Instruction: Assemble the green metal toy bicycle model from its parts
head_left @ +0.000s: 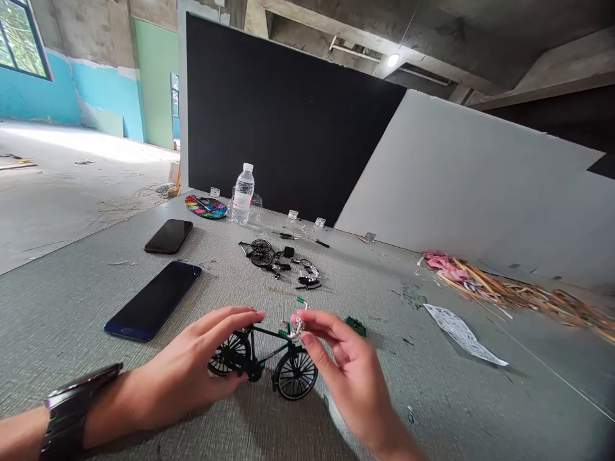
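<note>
A small green and black model bicycle (pixel 269 358) stands upright on the grey table (pixel 72 301), near its front edge. My left hand (pixel 192 368) wraps round its rear wheel and saddle end, steadying it. My right hand (pixel 343 362) pinches the silver handlebar at the front of the model, above the front wheel. A small green part (pixel 356 325) lies just behind my right hand. Further back sits a heap of loose black bicycle parts (pixel 281 261), wheels among them.
Two dark phones (pixel 152 299) (pixel 168 235) lie at the left. A water bottle (pixel 243 194) and a paint palette (pixel 206 207) stand at the back by a black board. A printed paper sheet (pixel 461 333) and a pile of straw-like scraps (pixel 519 291) lie at the right.
</note>
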Tool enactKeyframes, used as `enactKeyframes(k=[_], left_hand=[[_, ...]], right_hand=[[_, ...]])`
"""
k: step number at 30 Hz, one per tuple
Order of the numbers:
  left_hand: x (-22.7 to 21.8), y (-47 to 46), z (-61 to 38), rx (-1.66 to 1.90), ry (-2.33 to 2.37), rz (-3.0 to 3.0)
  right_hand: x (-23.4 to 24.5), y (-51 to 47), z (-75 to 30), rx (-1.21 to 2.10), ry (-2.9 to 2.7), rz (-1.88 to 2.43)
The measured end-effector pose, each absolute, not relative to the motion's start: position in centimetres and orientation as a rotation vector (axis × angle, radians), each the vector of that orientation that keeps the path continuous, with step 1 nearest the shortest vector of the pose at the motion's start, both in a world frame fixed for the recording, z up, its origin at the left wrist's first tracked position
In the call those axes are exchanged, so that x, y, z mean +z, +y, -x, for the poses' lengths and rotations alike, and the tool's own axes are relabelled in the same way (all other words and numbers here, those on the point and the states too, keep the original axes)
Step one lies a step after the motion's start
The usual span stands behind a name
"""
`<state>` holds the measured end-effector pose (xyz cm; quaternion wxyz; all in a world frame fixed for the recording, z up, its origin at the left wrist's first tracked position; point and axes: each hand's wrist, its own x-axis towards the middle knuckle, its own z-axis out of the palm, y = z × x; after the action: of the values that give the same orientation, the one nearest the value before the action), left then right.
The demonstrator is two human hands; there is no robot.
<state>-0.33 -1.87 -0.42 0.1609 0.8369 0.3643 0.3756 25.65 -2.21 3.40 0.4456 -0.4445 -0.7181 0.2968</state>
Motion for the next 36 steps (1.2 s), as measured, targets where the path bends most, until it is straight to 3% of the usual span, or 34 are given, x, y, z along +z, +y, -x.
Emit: enactKeyframes(k=[7, 36], left_hand=[[-0.68, -2.19, 0.6, 1.08, 0.962, -2.415], [-0.46, -2.15, 0.46, 1.079, 0.925, -2.434]], right_hand=[[3.29, -1.99, -25.68, 0.643, -1.908, 1.119], [3.02, -1.85, -24.9, 0.966, -1.693, 1.124]])
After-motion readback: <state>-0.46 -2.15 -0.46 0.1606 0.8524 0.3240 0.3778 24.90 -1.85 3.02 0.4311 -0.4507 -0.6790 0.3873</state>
